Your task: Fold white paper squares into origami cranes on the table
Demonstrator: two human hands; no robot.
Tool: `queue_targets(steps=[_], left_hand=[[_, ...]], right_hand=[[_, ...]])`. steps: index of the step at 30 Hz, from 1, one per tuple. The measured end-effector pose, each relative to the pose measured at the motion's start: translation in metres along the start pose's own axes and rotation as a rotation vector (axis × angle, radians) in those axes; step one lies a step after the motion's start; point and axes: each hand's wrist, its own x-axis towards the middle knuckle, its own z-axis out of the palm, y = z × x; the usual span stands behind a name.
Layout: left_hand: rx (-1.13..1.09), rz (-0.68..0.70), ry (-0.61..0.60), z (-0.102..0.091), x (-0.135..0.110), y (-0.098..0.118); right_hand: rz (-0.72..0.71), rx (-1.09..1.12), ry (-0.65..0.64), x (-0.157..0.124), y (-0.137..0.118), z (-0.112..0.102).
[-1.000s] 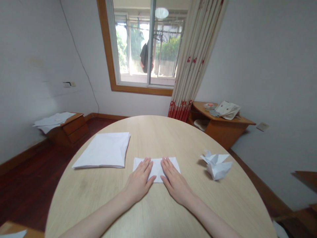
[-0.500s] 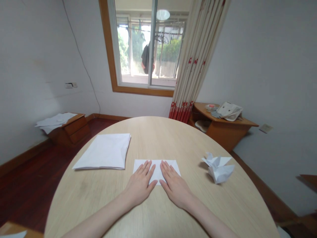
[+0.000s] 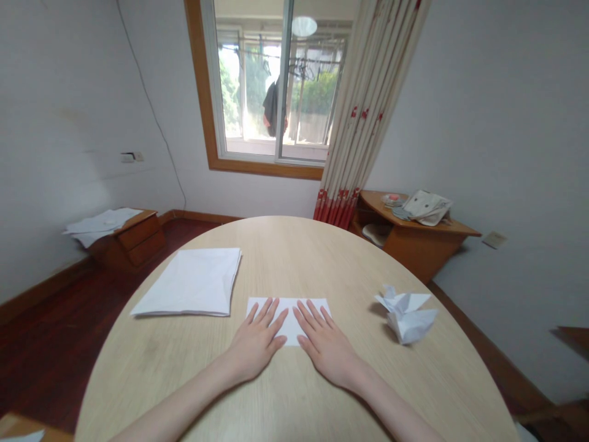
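Observation:
A small rectangular sheet of white paper (image 3: 289,328), seemingly folded, lies flat on the round wooden table (image 3: 294,399) in front of me. My left hand (image 3: 255,344) rests palm down on its left part, fingers spread and pointing away from me. On the right part lies my right hand (image 3: 329,344), also flat with its fingers apart. Both thumbs point inward, and a strip of paper shows between them. The hands cover much of the sheet's left and right sides.
A stack of white paper (image 3: 188,282) lies at the table's left. Folded white paper shapes (image 3: 407,313) stand at the right. Beyond the table are a low cabinet with papers (image 3: 129,239), a curtain (image 3: 363,116) and a corner desk (image 3: 414,239) holding a cloth bag.
Both hands stay on the paper. Their fingers have spread wider, and the left hand has shifted slightly to the left.

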Motion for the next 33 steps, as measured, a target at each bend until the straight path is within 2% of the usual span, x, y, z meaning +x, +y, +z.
queue_targets(steps=[7,17,23,28,33], left_hand=[[-0.039,0.104,-0.046,-0.006,-0.005,-0.017],[0.007,0.101,-0.2,-0.028,-0.009,-0.028],[0.063,0.109,-0.186,-0.031,-0.011,-0.034],[0.118,0.12,-0.183,-0.027,-0.014,-0.042],[0.087,0.151,-0.132,-0.02,-0.015,-0.049]], right_hand=[[-0.013,0.06,-0.056,-0.006,0.01,-0.011],[0.092,0.011,-0.107,-0.015,0.037,-0.014],[0.148,-0.004,-0.093,-0.019,0.055,-0.01],[0.212,0.035,-0.185,-0.02,0.052,-0.017],[0.24,0.069,-0.205,-0.02,0.047,-0.02]])
